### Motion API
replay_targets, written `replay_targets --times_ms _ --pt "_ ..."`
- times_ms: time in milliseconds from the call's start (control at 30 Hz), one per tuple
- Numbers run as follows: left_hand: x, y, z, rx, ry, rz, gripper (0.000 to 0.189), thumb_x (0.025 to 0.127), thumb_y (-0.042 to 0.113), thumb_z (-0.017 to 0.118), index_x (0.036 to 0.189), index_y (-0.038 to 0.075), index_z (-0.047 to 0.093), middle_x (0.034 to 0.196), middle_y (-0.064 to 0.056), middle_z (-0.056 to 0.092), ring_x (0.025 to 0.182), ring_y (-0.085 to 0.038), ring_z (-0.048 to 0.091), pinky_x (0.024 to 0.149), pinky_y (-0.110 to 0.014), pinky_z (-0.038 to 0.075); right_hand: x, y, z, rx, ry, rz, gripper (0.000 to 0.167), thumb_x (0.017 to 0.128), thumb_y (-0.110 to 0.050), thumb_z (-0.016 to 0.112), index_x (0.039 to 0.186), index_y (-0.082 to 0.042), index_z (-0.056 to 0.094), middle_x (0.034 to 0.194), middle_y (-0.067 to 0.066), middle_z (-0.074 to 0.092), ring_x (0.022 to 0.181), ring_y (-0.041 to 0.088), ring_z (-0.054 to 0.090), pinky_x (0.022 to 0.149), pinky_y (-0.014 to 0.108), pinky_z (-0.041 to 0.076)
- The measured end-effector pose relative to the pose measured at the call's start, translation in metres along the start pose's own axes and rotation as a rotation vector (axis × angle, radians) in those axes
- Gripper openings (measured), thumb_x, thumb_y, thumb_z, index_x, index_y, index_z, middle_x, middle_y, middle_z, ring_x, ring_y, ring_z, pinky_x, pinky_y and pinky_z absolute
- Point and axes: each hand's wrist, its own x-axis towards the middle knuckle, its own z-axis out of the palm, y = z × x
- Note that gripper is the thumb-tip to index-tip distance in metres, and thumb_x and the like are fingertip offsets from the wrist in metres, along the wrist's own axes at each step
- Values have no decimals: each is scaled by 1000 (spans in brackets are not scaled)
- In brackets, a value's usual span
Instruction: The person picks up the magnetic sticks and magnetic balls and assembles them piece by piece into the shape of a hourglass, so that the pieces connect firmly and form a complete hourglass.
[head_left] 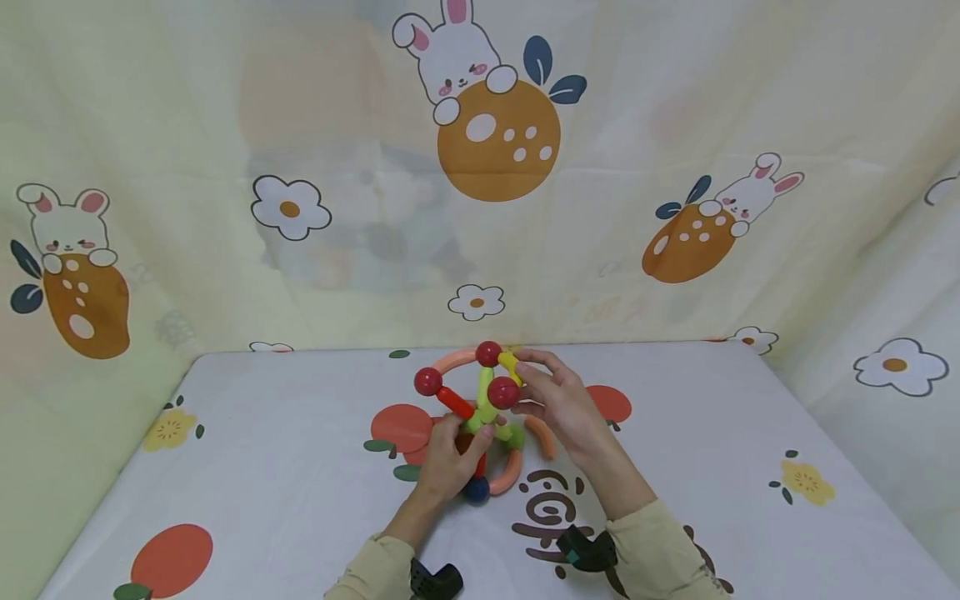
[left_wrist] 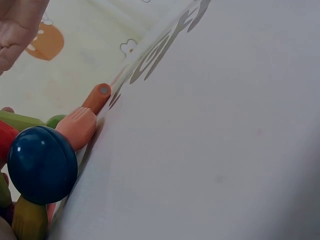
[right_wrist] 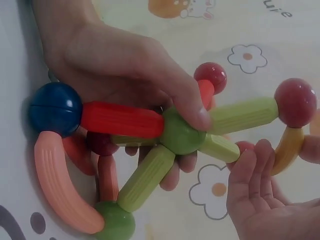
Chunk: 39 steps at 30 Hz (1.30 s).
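A toy frame of coloured balls and magnetic rods stands over the middle of the table. My left hand point(head_left: 450, 462) grips it low down, its thumb over the central green ball point(right_wrist: 182, 131). From that ball run a straight red rod point(right_wrist: 122, 120) to a blue ball point(right_wrist: 55, 109) and light-green rods point(right_wrist: 242, 115). At the top, my right hand point(head_left: 558, 408) pinches a curved yellow rod point(head_left: 510, 367), which meets a red ball point(right_wrist: 296, 102). Another red ball point(head_left: 428, 382) sits at the upper left. A curved peach rod point(right_wrist: 62, 182) joins the blue ball to a lower green ball point(right_wrist: 115, 221).
A loose curved orange rod point(head_left: 541, 437) lies on the table right of the frame, its metal end showing in the left wrist view. The white tablecloth point(head_left: 285, 483) has printed fruit and lettering. Behind the table hangs a rabbit-print curtain point(head_left: 360, 275).
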Motion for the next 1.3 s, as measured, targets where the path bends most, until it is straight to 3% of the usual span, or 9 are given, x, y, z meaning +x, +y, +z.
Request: replay_targets --times_ms 167,300,467,800,867,967,1100,1200,1300 --pt "0 2 1 45 25 -21 28 91 29 58 115 15 62 100 5 71 94 -9 60 83 -29 50 0 0 -3 27 -31 -2 40 97 -31 50 132 -12 47 117 4 56 87 12 64 82 26 52" --pt "-2 4 2 75 42 -41 42 90 30 61 129 15 57 117 5 67 101 -9 60 87 -30 50 3 3 -10 55 -76 2 39 99 -28 45 134 -11 46 127 5 50 94 12 61 83 24 51" --pt "-6 10 8 100 60 -64 54 89 28 64 139 17 46 132 2 58 107 -12 59 89 -30 51 8 9 -19 100 -140 2 40 101 -25 40 138 -12 44 125 4 48 106 15 53 86 23 51" --pt "-15 23 11 -27 58 -82 70 92 21 61 150 18 23 130 6 57 123 -12 52 104 -37 42 20 20 -24 181 -171 22 40 101 -32 41 136 -11 44 120 6 51 112 19 51 90 25 50" --pt "-16 25 6 -44 33 -88 67 92 20 59 150 20 24 130 3 57 121 -13 52 103 -36 43 22 21 -25 202 -189 20 41 101 -33 41 136 -12 44 120 5 52 113 19 50 92 26 49" --pt "-13 25 -7 -35 -32 -104 64 92 20 58 149 19 28 114 -4 63 98 -16 58 84 -29 50 24 22 -25 228 -218 12 44 101 -34 40 138 -12 43 120 5 53 115 19 49 94 28 47" --pt "0 22 -28 -19 -190 -184 61 91 25 62 146 22 36 100 -5 63 82 -18 54 68 -26 46 24 23 -24 235 -241 4 44 101 -36 39 139 -13 43 120 5 53 117 20 47 95 31 45" --pt "11 20 -41 -39 -316 -259 62 88 33 66 143 28 39 113 -1 65 98 -19 57 83 -34 49 25 24 -24 217 -260 -9 44 101 -36 38 139 -15 42 122 7 53 119 22 46 94 32 46" --pt "18 17 -48 -76 -386 -300 64 84 37 69 142 30 41 121 0 64 113 -22 57 96 -45 46 25 25 -24 202 -277 -14 43 101 -36 37 139 -16 42 123 9 51 122 25 45 95 33 47"
